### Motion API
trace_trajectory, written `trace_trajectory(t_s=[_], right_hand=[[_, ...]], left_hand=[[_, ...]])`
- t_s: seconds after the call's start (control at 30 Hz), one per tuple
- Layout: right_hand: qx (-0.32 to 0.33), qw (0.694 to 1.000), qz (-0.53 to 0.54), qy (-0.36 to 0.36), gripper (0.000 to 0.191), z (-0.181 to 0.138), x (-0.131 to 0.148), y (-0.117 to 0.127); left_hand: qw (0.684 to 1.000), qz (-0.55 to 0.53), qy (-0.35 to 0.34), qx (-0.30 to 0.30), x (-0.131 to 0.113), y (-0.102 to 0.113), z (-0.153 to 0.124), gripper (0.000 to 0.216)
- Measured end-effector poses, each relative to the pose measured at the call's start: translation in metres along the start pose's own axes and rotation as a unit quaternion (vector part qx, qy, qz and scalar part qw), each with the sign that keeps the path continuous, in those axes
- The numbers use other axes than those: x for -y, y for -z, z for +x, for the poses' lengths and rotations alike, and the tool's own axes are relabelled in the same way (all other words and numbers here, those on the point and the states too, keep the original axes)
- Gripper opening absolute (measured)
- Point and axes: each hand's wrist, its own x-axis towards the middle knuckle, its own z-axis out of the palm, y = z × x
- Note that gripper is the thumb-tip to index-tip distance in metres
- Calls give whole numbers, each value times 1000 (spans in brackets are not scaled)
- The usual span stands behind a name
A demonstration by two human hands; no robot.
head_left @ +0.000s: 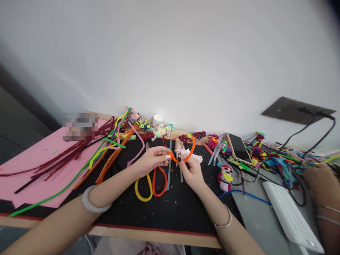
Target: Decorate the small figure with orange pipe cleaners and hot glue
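My left hand (151, 160) and my right hand (190, 169) meet over a black mat (170, 209), both pinching an orange pipe cleaner (190, 151) that curves up into an arc. The left fingers grip its near end; the right fingers hold it just beside them. A small pink fuzzy figure (181, 148) lies right behind the arc. Under my left hand lie scissors with one yellow and one red handle loop (151, 184). A pale bangle sits on my left wrist, a thin silver one on my right.
Long pipe cleaners (106, 156) in green, orange, red and pink fan over a pink sheet (39, 166) at left. A phone (239, 148), small figures (225, 177), cables and a white power strip (289, 216) crowd the right, where another person's arm (322, 191) rests.
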Motion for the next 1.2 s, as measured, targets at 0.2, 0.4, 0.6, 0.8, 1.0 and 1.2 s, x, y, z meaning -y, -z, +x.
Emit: trace_trajectory(t_s=[0.2, 0.4, 0.6, 0.8, 1.0, 1.2], right_hand=[[5, 1000, -5, 4, 16, 0, 3, -2], [7, 1000, -14, 5, 16, 0, 4, -2], [3, 1000, -24, 14, 14, 1, 4, -2], [-13, 998, -46, 33, 14, 2, 2, -3], [-17, 998, -57, 16, 14, 2, 1, -2], [-31, 998, -48, 1, 14, 2, 1, -3]], left_hand=[[1000, 6, -15, -2, 1, -1, 0, 26], [997, 45, -57, -3, 3, -1, 0, 25], [993, 76, -89, -23, 2, -1, 0, 24], [991, 71, -109, -39, 1, -3, -1, 28], [992, 60, -104, -46, -2, -5, -2, 31], [984, 118, -113, -71, -3, -5, -4, 38]])
